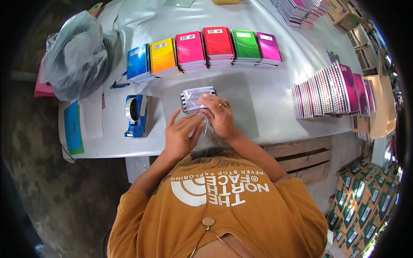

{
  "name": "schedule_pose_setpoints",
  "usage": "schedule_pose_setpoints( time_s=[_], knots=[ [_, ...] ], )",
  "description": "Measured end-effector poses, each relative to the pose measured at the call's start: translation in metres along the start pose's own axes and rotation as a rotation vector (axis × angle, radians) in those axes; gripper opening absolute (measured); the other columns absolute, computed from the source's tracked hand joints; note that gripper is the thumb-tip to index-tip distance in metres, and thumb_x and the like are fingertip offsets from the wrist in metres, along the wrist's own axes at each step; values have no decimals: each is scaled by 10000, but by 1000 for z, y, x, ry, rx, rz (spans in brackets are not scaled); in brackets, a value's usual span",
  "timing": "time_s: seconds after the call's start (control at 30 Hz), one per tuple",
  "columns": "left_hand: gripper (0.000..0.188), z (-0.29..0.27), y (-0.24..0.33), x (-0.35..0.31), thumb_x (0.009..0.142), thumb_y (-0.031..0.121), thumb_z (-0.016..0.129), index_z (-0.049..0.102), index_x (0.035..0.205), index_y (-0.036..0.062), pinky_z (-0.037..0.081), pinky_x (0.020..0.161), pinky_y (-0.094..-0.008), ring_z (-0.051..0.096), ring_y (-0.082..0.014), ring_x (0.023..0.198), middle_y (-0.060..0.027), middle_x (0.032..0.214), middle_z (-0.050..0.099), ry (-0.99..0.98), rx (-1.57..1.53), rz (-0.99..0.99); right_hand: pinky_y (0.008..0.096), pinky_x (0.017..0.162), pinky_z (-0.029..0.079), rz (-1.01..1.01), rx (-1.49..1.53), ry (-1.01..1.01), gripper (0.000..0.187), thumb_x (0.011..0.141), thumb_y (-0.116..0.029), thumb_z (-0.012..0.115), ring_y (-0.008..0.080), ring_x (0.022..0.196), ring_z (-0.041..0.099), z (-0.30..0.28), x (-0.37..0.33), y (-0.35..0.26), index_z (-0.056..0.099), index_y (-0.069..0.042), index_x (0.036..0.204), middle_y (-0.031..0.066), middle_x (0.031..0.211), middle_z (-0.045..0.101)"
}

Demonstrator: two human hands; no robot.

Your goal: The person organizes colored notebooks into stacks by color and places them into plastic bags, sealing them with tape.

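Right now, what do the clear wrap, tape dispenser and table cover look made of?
Clear wrap: likely thin plastic film, glossy; see-through with glints.
Tape dispenser: probably hard plastic, blue; smooth, moulded-looking body.
Table cover: perhaps vinyl sheeting, satin; soft creases and glare show.

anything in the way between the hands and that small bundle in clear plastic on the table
Only the clear plastic, which lies around the small bundle. The right hand is on it, the left hand close by its near side. The tape dispenser stands off to the left, out of the way.
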State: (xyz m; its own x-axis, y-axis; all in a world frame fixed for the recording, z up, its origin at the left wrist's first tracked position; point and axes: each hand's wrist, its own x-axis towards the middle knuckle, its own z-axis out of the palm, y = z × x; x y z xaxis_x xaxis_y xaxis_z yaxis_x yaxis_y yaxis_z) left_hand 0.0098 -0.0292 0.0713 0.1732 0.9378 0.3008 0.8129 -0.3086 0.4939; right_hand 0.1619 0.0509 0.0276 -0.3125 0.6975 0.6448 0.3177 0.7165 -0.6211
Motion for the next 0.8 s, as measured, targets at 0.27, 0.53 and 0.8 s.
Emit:
schedule_pose_setpoints(
  time_s=[0.27,0.53,0.8],
  knots=[
    [359,-96,-115,-67,915,323,486,634,1102,56,391,701,-315,479,-186,751,-59,920,620,219,-181,-1172,306,855,419,-101,-89,2,176,678,16,685,191,1012,618,0,3,-3,670,-104,807,35,958,678],
    [346,-109,-147,-95,897,359,541,650,1032,60,403,726,-256,500,-139,793,-53,1016,585,-55,-930,-1158,314,859,417,-102,-93,-18,198,677,46,702,202,996,620,2,0,-1,671,-103,803,40,953,682],
    [191,-89,-163,-168,853,218,603,693,908,59,492,762,-359,655,-280,822,-127,853,686,35,56,-1132,315,851,405,-124,-83,-15,222,667,45,713,206,1013,609,4,-1,2,661,-114,814,32,989,663]
  ],
)
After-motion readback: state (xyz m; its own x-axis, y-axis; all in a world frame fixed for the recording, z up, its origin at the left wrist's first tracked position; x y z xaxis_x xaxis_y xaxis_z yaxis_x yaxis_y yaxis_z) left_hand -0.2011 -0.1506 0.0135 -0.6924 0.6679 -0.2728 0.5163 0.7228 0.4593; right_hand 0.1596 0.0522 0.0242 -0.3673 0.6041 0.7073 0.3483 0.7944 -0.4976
